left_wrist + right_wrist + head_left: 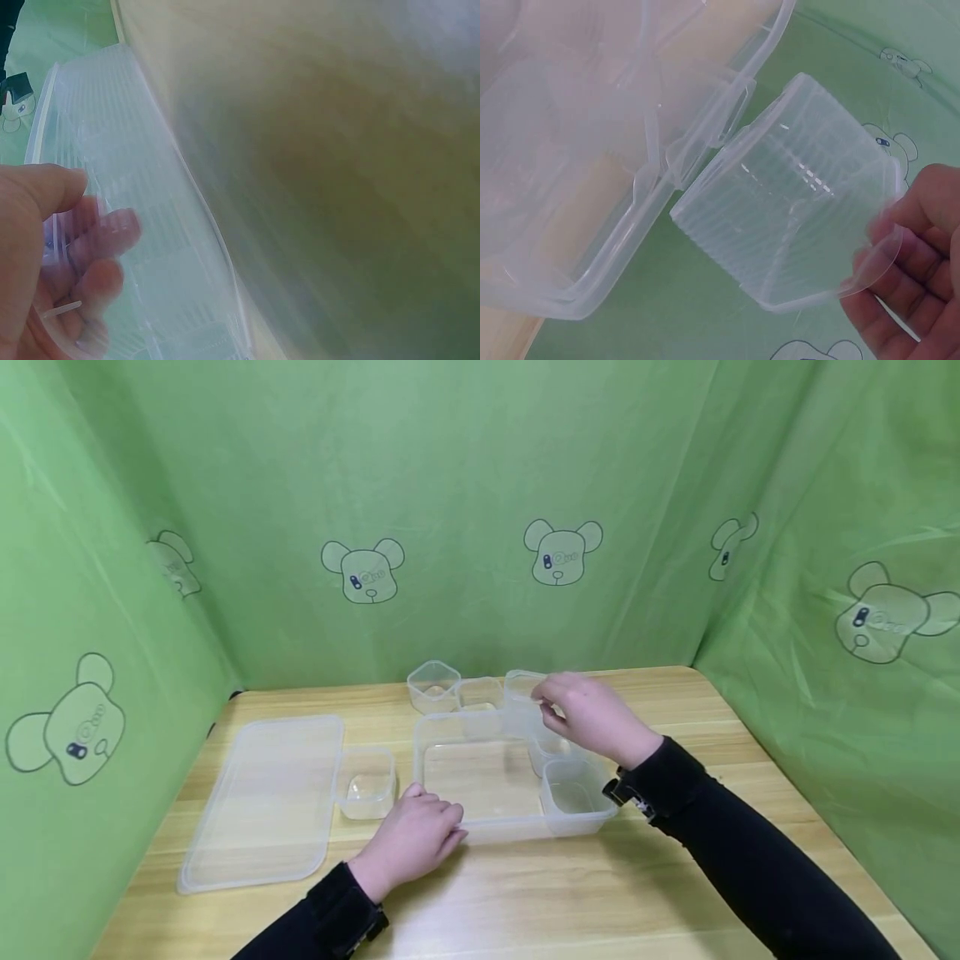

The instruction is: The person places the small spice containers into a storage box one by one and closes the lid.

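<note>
A large clear plastic box [502, 831] lies on the wooden table, with two small square containers inside along its right side, the nearer container [573, 785] in the front corner. My left hand [416, 835] grips the box at its front left corner; in the left wrist view the fingers [112, 232] show through the clear plastic. Over the far right part of the box, my right hand [592, 714] pinches the rim of another small clear container [802, 202]. That container is tilted in the right wrist view, close to the box's edge.
A flat translucent lid [262, 802] lies on the left of the table. Between lid and box stands a small container [367, 785]. Behind the box are a small container [433, 689] and a second container [480, 693]. Green cloth walls [465, 485] enclose the table.
</note>
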Tool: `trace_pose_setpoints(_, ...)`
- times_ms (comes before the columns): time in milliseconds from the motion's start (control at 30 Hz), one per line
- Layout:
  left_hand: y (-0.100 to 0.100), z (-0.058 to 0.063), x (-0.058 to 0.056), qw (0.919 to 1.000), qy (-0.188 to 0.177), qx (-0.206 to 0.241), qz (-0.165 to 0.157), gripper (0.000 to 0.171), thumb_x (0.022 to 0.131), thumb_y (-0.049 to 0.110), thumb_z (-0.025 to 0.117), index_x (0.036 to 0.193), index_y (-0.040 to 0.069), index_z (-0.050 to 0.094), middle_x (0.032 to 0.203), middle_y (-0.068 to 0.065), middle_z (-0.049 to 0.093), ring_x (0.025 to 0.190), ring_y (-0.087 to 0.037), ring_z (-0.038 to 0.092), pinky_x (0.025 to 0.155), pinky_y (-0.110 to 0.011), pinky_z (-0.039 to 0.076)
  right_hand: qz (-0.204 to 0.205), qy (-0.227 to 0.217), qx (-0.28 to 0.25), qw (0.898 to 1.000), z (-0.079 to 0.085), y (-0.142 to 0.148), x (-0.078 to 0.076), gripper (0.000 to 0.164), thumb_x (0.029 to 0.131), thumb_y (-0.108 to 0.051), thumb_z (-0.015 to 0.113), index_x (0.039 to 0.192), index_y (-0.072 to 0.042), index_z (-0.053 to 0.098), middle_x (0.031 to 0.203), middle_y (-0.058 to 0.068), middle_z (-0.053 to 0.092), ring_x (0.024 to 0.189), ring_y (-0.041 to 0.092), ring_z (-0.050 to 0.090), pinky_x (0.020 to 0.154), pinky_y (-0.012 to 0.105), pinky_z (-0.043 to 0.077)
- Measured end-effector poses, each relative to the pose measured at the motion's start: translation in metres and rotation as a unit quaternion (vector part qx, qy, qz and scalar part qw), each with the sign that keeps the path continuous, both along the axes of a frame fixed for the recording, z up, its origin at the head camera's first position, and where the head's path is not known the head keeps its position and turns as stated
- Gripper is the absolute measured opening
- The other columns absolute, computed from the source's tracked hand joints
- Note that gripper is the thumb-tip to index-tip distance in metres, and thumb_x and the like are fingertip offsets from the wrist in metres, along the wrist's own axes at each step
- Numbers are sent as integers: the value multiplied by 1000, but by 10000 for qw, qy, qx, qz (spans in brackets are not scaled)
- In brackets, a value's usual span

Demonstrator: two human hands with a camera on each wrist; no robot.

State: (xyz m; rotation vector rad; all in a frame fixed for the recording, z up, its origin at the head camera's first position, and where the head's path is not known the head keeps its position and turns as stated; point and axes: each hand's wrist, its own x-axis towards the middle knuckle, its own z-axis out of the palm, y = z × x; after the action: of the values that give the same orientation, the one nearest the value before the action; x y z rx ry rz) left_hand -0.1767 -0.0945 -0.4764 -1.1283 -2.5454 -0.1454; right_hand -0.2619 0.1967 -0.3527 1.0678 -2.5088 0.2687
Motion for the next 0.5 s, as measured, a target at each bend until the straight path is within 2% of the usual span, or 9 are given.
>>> trace_pose_setpoints(233, 0, -1, -1, 10000, -10, -24, 28, 25, 94, 38, 68, 78, 22, 56, 72, 11, 63, 67, -9, 58, 73, -31, 39, 361, 111, 76, 9993, -6, -8, -1, 15, 85, -2, 69, 100, -4, 70, 94, 5, 68, 82, 17, 63, 73, 33, 54)
trace_pose_setpoints(500, 0, -3, -2, 10000, 21, -17, 0, 26, 94, 38, 67, 78, 22, 55, 71, 12, 62, 66, -9, 58, 72, -30, 38, 585, 143, 135, 9981, -14, -13, -2, 16, 85, -1, 70, 100, -4, 71, 93, 3, 67, 83, 17, 64, 74, 32, 55)
